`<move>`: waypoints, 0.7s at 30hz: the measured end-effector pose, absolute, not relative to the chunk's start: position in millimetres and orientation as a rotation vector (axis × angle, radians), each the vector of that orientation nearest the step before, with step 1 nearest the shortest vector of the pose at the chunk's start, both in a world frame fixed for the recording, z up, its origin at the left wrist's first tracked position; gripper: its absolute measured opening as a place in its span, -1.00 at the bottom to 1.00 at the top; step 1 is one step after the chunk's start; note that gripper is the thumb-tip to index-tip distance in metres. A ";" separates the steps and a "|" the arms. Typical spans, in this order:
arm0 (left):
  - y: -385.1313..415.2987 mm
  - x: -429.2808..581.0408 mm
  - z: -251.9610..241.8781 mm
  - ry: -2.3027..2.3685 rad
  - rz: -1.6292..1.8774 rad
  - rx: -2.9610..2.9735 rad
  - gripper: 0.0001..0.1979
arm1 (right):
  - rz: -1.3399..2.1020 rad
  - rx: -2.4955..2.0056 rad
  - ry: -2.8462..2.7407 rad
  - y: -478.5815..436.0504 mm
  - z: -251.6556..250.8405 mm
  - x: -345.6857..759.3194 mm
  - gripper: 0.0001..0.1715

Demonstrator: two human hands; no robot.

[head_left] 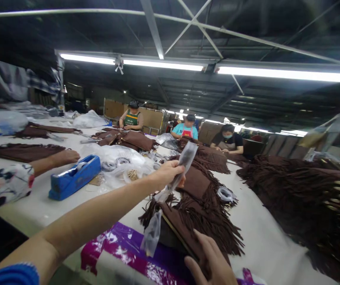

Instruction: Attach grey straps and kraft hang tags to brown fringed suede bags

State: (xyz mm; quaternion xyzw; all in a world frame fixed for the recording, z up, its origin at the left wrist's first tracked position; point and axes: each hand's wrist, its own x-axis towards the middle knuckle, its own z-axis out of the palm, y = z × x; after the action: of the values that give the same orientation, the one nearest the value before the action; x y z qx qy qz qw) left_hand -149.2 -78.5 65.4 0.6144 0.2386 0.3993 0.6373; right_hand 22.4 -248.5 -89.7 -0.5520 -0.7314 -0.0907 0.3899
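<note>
My left hand point(169, 174) is stretched out over the white table point(255, 233), its fingers closed on a long clear plastic bag point(184, 158) that rises above the hand and hangs down below it to a loose end point(152, 233). My right hand point(210, 261) at the bottom edge grips the near end of a brown fringed bag point(187, 229) with a gold zip, lying on the table. A second brown fringed bag point(198, 184) lies just beyond it, under my left hand.
A blue tape dispenser point(75, 177) and clear wrapping point(119, 158) sit at left, beside another person's arm point(54, 160). A heap of brown fringed bags point(306, 190) fills the right. A purple sheet point(134, 253) drapes over the near edge. Three people work at the far end.
</note>
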 end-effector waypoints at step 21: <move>-46.6 -226.4 -61.0 0.812 0.974 0.705 -0.77 | -0.198 -0.925 -2.488 -213.7 -74.0 -59.3 -0.66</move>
State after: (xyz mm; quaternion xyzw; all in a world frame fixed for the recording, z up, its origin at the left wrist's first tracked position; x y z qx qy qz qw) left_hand -226.4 -46.6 -61.0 0.3223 0.3713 0.4454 0.7483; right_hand -59.3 -213.7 -74.0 -0.3376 -0.9079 -0.0721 0.2376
